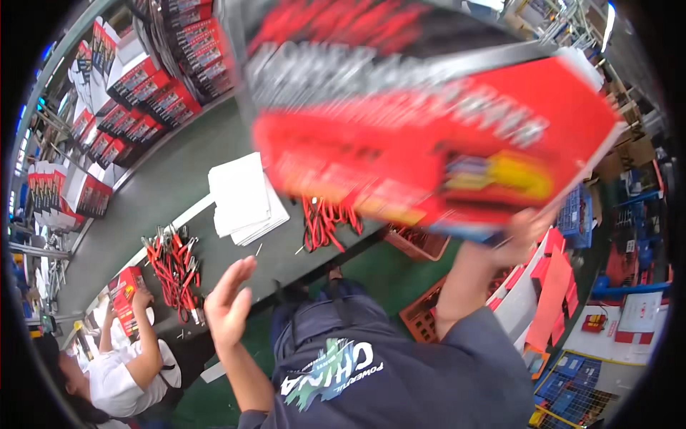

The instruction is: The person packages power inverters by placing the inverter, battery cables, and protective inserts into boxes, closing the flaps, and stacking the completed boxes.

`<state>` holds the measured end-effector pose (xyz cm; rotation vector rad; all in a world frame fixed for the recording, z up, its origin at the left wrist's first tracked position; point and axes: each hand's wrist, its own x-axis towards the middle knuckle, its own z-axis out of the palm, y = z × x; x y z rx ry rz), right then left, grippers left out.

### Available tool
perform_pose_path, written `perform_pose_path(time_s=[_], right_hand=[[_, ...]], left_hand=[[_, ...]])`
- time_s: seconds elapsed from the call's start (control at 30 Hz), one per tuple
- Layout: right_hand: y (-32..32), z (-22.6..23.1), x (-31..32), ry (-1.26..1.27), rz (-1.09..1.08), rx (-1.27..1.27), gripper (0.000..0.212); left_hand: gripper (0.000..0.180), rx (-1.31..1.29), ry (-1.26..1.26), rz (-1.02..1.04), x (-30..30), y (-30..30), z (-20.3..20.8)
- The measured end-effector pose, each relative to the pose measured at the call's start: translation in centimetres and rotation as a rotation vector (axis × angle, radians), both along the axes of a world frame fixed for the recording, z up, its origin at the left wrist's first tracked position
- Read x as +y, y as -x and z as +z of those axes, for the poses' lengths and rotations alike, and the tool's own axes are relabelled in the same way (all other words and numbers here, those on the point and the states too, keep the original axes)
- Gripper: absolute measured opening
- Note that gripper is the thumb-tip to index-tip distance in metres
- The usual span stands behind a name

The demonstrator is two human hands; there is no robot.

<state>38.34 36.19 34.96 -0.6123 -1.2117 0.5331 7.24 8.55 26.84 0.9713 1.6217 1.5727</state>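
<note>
My right hand (525,232) grips the lower edge of a large flat red and black box (429,136), which is raised close to the camera and blurred. It hides much of the table behind it. My left hand (229,302) is lifted with the palm flat and fingers together, holding nothing, above the near edge of the dark grey table (171,179). It is closest to a pile of red-handled tools (175,266). A stack of white sheets (246,196) lies further in on the table.
A second bunch of red-handled tools (329,222) lies under the box. Rows of red and black boxes (153,96) line the far side. A co-worker in white (121,375) holds a small red box (127,292). Orange crates (421,243) stand below the table.
</note>
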Motion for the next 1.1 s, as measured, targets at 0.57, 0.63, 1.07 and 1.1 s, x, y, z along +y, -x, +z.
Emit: perform_pose_path(time_s=[0.57, 0.63, 1.07, 1.1], right_hand=[[-13.3, 4.5, 12.5, 0.444, -0.337, -0.856, 0.046], [-15.5, 2.9, 11.0, 0.303, -0.476, -0.931, 0.044], [6.2, -8.7, -7.3, 0.326, 0.36, -0.783, 0.037], [9.3, -7.4, -9.4, 0.41, 0.539, -0.71, 0.037]], left_hand=[[0.043, 0.659, 0.605, -0.403, -10.1, 4.9, -11.6], [0.046, 0.727, 0.661, -0.436, -11.4, 4.4, -14.3], [0.043, 0.494, 0.739, -0.442, -14.5, 0.4, -18.5], [0.044, 0.448, 0.691, -0.408, -14.7, 0.6, -18.9]])
